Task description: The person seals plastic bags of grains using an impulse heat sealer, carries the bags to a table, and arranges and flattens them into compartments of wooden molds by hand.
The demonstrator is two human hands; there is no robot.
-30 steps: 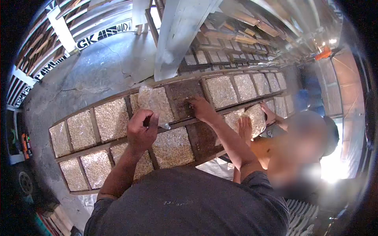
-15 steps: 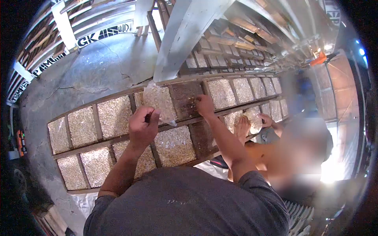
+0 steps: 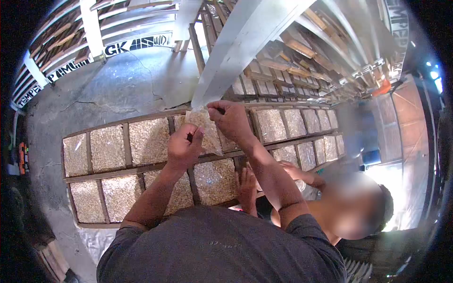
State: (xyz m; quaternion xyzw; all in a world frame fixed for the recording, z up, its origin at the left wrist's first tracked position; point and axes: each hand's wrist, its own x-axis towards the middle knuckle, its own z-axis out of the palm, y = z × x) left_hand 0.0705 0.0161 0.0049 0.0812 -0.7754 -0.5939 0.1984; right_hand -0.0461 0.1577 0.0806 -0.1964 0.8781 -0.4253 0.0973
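Note:
A clear plastic bag of pale beans (image 3: 211,133) lies slanted over the far row of a wooden tray frame (image 3: 155,172). My right hand (image 3: 231,121) pinches the bag's loose far edge between thumb and fingers. Over the bag's near left side, my left hand (image 3: 185,144) is closed with curled fingers and appears to grip the plastic; the exact contact is hidden. Flat packs of beans fill the compartments around, such as one pack (image 3: 148,140) left of my hands and another pack (image 3: 214,181) nearer me.
At my right a co-worker reaches in under my right forearm, one hand (image 3: 246,183) over the near row. A white post (image 3: 231,56) rises just beyond the frame. Racks of wooden trays (image 3: 302,56) stand behind it. Concrete floor (image 3: 113,89) lies at left.
My right hand has moved left from the bare compartment to the bag's far edge. The co-worker's hands have shifted left and nearer me along the near row. The view has moved slightly.

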